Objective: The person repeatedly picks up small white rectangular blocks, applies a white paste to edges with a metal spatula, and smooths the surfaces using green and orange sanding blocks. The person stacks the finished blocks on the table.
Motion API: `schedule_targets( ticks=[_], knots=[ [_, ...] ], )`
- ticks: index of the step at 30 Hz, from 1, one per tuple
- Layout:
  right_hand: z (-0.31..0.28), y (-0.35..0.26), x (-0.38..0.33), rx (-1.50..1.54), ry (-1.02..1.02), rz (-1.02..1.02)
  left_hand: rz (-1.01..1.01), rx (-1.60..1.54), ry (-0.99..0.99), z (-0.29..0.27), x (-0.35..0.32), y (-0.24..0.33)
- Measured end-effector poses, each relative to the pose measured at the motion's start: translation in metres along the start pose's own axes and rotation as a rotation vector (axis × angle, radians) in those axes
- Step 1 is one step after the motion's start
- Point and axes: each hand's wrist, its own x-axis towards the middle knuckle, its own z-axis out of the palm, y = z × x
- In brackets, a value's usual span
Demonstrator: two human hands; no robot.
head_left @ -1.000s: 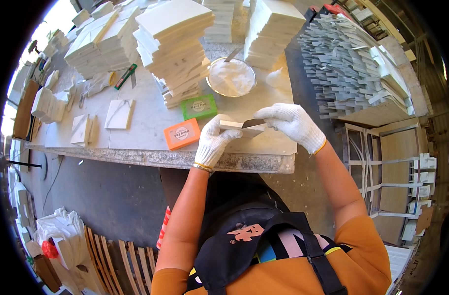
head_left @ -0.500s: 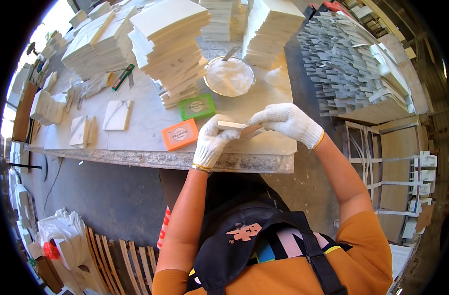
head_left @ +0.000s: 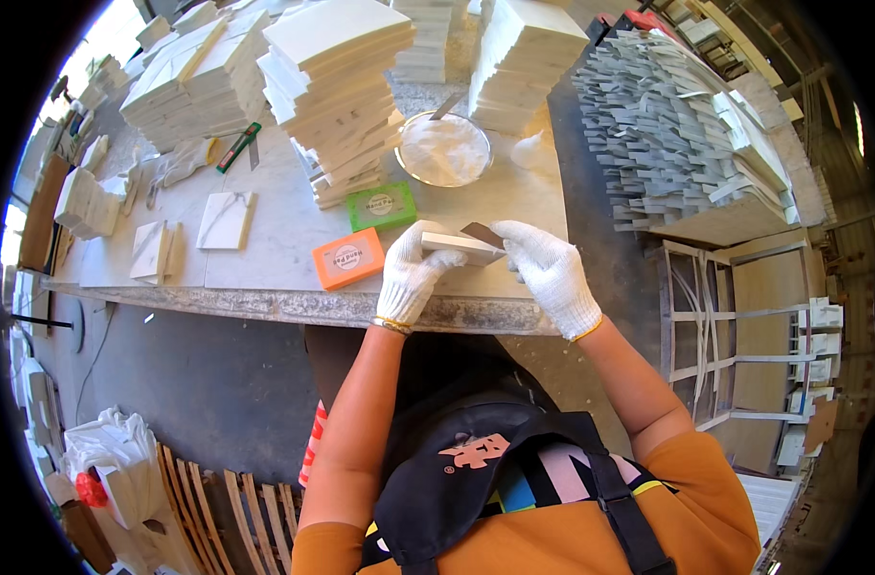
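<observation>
1 white tile [head_left: 459,247] is held in the left hand [head_left: 412,278], 1 thin blade [head_left: 480,233] in the right hand [head_left: 550,275]; probably its edge is being scraped, so next stroke needs steady grip.

White slab [head_left: 459,246], narrow edge shown, held right of the orange block [head_left: 347,259]; dark flat blade [head_left: 482,233], held slantwise farther right, by the slab's end.
</observation>
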Motion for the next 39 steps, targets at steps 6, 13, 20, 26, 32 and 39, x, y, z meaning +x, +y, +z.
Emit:
schedule_targets(
  ticks=[6,13,20,26,32,39],
  knots=[
    [0.001,-0.004,-0.005,-0.050,0.059,0.012,-0.031,-0.006,-0.013,-0.001,-0.002,0.005],
    [-0.002,-0.010,-0.016,-0.016,0.087,0.137,-0.022,0.076,-0.011,-0.001,-0.002,0.005],
    [0.006,-0.013,-0.015,-0.030,0.073,0.170,-0.023,-0.025,-0.006,0.002,-0.003,0.008],
    [0.043,-0.011,-0.017,-0.113,0.047,-0.113,0.061,-0.018,-0.014,-0.005,0.002,-0.005],
    [0.001,-0.029,-0.019,0.129,0.186,0.272,0.010,0.070,-0.018,-0.002,0.000,0.001],
    [-0.003,-0.028,-0.017,0.083,0.150,0.267,-0.007,0.059,-0.020,-0.002,0.000,-0.001]
  ],
)
